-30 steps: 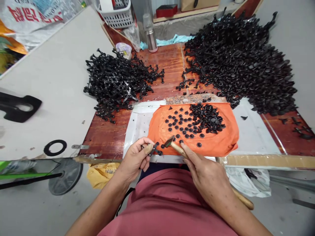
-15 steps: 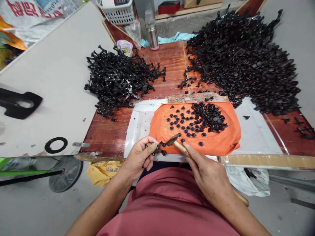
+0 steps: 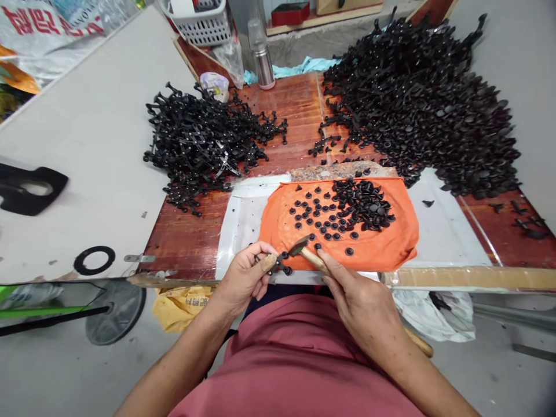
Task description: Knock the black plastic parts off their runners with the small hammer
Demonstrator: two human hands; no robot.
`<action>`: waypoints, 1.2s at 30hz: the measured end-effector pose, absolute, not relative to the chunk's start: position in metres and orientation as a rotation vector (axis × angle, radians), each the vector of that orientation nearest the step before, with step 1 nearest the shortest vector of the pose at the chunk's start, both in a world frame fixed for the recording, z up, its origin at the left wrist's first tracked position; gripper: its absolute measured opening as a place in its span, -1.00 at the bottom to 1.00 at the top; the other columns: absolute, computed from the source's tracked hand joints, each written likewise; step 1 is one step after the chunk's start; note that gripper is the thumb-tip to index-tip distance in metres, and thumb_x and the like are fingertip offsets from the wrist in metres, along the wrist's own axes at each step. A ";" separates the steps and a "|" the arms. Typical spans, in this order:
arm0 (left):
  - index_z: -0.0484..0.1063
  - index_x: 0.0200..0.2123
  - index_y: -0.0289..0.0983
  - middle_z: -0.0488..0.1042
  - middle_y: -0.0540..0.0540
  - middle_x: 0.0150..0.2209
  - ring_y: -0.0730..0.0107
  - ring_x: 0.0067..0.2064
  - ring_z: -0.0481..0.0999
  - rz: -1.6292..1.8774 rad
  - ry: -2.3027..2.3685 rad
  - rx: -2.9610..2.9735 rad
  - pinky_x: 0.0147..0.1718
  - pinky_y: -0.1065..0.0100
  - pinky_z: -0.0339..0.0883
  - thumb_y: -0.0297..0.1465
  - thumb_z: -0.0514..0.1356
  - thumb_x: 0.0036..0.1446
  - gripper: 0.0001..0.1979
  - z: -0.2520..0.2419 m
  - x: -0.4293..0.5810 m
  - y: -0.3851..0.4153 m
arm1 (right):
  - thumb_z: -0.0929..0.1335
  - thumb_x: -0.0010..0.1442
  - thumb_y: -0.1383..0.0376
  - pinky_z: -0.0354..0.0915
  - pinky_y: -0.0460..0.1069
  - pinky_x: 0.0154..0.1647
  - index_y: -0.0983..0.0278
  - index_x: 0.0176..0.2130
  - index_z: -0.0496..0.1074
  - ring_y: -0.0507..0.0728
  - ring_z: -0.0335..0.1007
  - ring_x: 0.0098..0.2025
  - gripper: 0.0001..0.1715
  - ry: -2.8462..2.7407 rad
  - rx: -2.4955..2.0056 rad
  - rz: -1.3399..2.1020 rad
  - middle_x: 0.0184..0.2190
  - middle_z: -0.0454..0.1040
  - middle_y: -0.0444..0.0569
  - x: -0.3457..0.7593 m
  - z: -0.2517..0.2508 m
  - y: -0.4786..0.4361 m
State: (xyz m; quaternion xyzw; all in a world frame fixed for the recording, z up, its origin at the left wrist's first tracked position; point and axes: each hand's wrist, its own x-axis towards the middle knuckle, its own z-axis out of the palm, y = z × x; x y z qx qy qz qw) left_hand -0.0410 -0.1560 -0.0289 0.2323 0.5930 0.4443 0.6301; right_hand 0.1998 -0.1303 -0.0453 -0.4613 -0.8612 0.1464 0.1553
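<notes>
My left hand point(image 3: 245, 277) pinches a small black cross-shaped part point(image 3: 280, 266) at the near edge of the orange cloth point(image 3: 391, 243). A small hammer point(image 3: 299, 245) with a wooden handle is gripped in my right hand point(image 3: 360, 310), its head just right of the part, almost touching it. Several black round caps point(image 3: 343, 211) lie scattered and heaped on the cloth.
A heap of black cross parts point(image 3: 204, 142) lies on the red wooden table point(image 3: 182, 237) at the left. A much larger heap point(image 3: 425, 104) fills the right. A steel flask point(image 3: 263, 61) and white basket point(image 3: 202, 26) stand at the back. A grey board point(image 3: 87, 145) adjoins on the left.
The hammer head has stayed close to the part, shifting only slightly. Both hands keep their grip. The view has drifted a little.
</notes>
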 end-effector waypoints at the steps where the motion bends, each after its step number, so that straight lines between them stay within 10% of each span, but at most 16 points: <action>1: 0.37 -0.25 -0.26 0.28 0.22 -0.74 0.73 -0.80 -0.06 1.013 1.368 0.541 -0.82 0.62 0.01 -0.04 0.45 -0.01 -0.51 -0.029 -0.041 -0.156 | 0.21 0.45 0.26 0.33 -0.08 -0.51 0.22 0.34 0.31 0.09 0.56 -0.47 -0.47 -2.467 -1.319 0.420 -0.24 0.69 -0.01 0.200 -0.045 -0.130; 36: 0.26 -0.29 -0.20 0.14 0.29 -0.73 0.69 -0.80 -0.05 1.038 1.373 0.599 -0.84 0.64 -0.11 -0.02 0.40 0.03 -0.52 -0.036 -0.038 -0.155 | 0.15 0.42 0.37 0.38 -0.06 -0.47 0.17 0.44 0.17 0.10 0.49 -0.48 -0.34 -2.544 -1.154 0.293 -0.31 0.61 0.00 0.198 -0.022 -0.130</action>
